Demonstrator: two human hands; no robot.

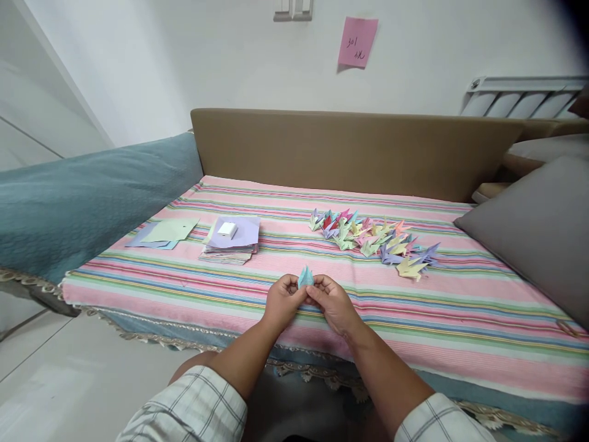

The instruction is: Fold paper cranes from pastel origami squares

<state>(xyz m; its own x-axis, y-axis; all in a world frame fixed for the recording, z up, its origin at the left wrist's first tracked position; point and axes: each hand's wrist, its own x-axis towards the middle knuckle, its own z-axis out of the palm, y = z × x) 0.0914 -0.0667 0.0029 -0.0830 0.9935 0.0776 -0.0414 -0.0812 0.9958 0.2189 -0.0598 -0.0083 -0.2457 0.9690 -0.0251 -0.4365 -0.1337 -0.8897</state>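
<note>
A small piece of folded light-blue paper (305, 277) is pinched between my two hands above the striped cloth. My left hand (283, 299) grips its left side with thumb and fingers closed. On the other side, my right hand (332, 302) holds it the same way, the two thumbs almost meeting at its lower edge. The paper stands upright with its pointed end up. Beyond my hands to the right lie several folded paper cranes (368, 238) in mixed colours, grouped in a slanting band.
Left of my hands sits a stack of square paper (234, 239), topped by a small white block (227, 230). Farther left are a few loose sheets (169, 231). A grey cushion (538, 227) rests at the right. The brown backrest (340, 150) runs along the back.
</note>
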